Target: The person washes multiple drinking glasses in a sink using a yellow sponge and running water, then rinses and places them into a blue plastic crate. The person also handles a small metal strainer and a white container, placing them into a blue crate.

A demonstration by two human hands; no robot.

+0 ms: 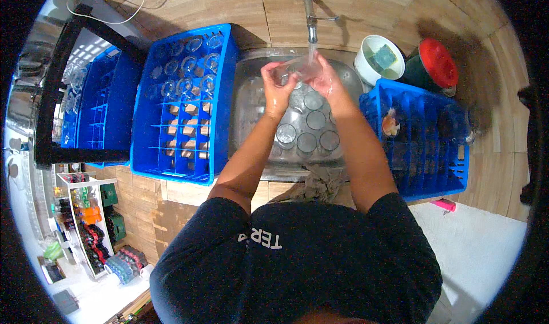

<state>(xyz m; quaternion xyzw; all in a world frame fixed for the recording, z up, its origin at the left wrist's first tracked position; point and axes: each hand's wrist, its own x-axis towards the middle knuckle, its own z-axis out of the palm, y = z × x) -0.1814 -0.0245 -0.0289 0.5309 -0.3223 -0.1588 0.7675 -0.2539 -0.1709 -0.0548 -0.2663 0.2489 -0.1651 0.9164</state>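
Dark shirt [320, 255], fingers [267, 70] half-curled round glass [301, 68]

From here, the tap [310, 24] looks like shiny metal, and the glass [304, 69] under it is clear and smooth. The sink [245, 135] is shiny metal too. The blue crates [219, 152] look plastic, the rag [321, 185] crumpled cloth.

Dressed in a dark short-sleeved T-shirt [309, 255], marked in white.
Coloured blue-black; printed on the front with a short row of bold white capitals [266, 240], seen upside down, partly lost in a fold; cut with loose sleeves [384, 224] to about the elbows; bare along the forearms [360, 138] and hands [325, 79], glinting as if wet at the wrists [277, 102].
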